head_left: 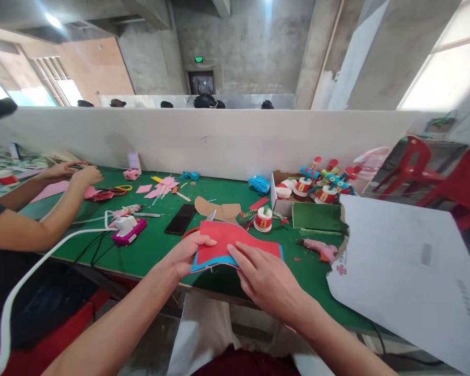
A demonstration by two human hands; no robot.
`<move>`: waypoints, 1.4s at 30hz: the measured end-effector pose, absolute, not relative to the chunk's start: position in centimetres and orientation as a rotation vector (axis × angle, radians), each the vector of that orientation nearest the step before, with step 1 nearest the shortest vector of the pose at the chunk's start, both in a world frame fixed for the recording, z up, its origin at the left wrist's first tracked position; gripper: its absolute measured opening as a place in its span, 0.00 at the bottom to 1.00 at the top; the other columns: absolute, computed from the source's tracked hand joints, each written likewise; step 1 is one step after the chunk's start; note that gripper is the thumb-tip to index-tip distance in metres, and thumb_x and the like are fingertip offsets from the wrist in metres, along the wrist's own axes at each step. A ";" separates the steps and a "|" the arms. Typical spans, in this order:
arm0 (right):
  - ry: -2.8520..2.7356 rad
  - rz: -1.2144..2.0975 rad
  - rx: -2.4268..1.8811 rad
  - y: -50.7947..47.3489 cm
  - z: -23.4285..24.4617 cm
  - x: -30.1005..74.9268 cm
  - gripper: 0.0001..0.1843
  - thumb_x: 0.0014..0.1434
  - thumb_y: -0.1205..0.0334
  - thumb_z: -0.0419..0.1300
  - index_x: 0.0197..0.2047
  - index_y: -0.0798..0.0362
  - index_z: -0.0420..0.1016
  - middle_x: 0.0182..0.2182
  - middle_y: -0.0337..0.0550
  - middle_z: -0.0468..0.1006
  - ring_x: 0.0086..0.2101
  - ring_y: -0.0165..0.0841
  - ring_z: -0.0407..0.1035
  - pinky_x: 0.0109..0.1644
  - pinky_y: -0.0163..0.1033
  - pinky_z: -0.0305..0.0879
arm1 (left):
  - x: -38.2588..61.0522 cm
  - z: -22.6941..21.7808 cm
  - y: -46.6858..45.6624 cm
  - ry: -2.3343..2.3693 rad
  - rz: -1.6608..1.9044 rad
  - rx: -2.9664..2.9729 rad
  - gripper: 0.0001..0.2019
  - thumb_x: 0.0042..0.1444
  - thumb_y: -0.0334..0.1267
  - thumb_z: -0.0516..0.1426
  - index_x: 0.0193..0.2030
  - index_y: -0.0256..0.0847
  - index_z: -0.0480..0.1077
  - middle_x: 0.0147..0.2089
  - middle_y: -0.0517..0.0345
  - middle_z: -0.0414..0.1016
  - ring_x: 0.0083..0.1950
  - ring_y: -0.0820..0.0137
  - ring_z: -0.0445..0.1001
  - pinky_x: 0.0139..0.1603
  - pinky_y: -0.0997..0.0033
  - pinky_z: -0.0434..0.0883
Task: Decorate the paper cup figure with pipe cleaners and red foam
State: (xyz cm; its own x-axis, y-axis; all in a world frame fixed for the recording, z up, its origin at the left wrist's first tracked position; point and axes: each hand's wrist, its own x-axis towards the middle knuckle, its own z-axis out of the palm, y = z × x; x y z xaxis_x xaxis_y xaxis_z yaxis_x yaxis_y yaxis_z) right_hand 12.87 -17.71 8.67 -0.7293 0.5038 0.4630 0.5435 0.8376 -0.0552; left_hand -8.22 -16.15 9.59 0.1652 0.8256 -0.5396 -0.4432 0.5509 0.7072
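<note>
Between my hands, at the front edge of the green table, is a red sheet of paper (235, 237) with a blue sheet (223, 260) showing beneath it. My left hand (190, 250) pinches the left end, thumb on top. Across the right half lies my right hand (264, 271), its fingers on the red surface and its thumb hidden; the sheets bow slightly. Just behind the paper are scissors (210, 216) with orange-red handles, partly covered. Beyond it stands a decorated red-and-white paper cup (263, 219) with striped green arms.
A black phone (180, 219), brown card pieces (217, 210) and a purple power strip (129, 233) lie to the left. Rightward are a pink glue gun (319, 248), a box (281, 203) of cup figures and a large white board (407, 266). A co-worker's hands (82, 175) work at far left.
</note>
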 end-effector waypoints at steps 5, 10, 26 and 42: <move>-2.215 0.160 -0.908 -17.2 10.1 13.9 0.23 0.63 0.67 0.47 0.60 0.52 0.66 0.48 0.51 0.78 0.43 0.38 0.74 0.43 0.39 0.72 | -6.7 13.8 -17.3 0.932 1.066 0.725 0.18 0.61 0.46 0.51 0.48 0.33 0.71 0.36 0.46 0.80 0.31 0.62 0.79 0.29 0.67 0.74; -1.518 0.625 -1.005 -16.0 11.5 14.8 0.17 0.66 0.56 0.47 0.50 0.52 0.71 0.40 0.48 0.79 0.40 0.37 0.73 0.45 0.39 0.70 | -6.3 16.4 -17.7 1.105 1.415 1.306 0.27 0.58 0.54 0.53 0.60 0.40 0.65 0.53 0.45 0.75 0.50 0.58 0.75 0.45 0.64 0.74; -1.023 1.115 -1.250 -22.0 -1.4 16.0 0.22 0.61 0.47 0.51 0.51 0.53 0.69 0.49 0.50 0.76 0.47 0.38 0.71 0.56 0.45 0.66 | 2.0 1.8 -23.2 1.421 0.433 2.367 0.28 0.49 0.45 0.61 0.56 0.40 0.65 0.61 0.40 0.66 0.61 0.49 0.64 0.60 0.48 0.63; -0.953 1.388 -1.151 -21.4 0.1 17.5 0.27 0.53 0.49 0.63 0.54 0.51 0.66 0.46 0.44 0.76 0.34 0.31 0.73 0.35 0.38 0.76 | -0.5 3.2 -19.5 1.289 0.519 1.804 0.18 0.47 0.52 0.62 0.38 0.41 0.69 0.43 0.52 0.75 0.46 0.59 0.71 0.48 0.64 0.67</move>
